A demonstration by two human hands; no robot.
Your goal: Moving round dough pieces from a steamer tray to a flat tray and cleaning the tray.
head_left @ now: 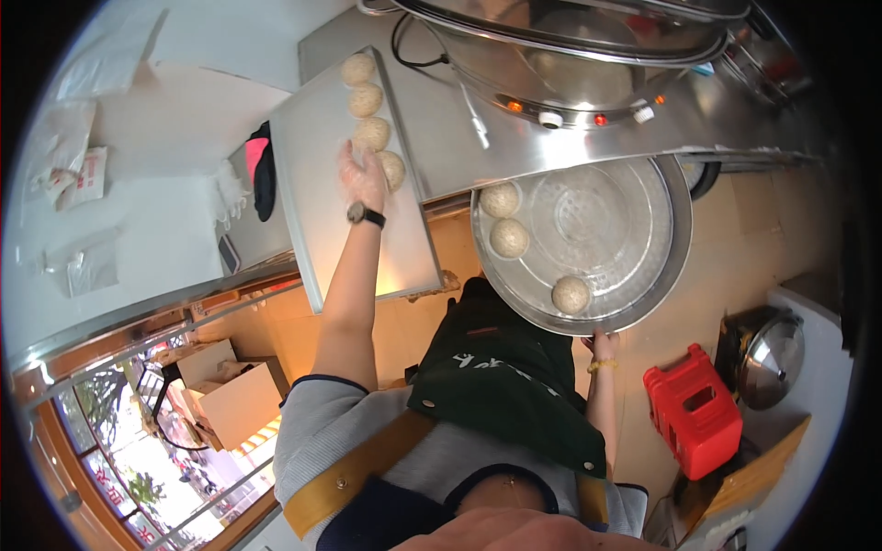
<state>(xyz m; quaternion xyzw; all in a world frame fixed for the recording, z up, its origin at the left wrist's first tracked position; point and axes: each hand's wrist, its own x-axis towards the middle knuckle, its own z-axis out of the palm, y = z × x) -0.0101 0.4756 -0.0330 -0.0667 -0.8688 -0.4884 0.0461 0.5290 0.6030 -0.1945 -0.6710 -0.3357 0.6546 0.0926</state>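
Note:
My left hand (364,186), in a clear plastic glove, is over a pale tray (358,257) at the left. Its fingers are curved against the left side of a speckled off-white ball (393,172), which looks like dough. Beyond it, several similar balls (366,101) sit in a row along the tray's right edge. My right hand (603,345) grips the near rim of a wide round metal pan (675,248), its fingers partly hidden beneath. Inside the pan, two balls (509,238) lie at the left and one (571,295) near the front rim.
A large steel cooker (570,64) with knobs and lit lamps stands on the metal counter (441,156) ahead. A phone (229,253) and a black and pink item (262,170) lie left of the tray. On the right are a red plastic stool (694,413) and a domed metal lid (772,358).

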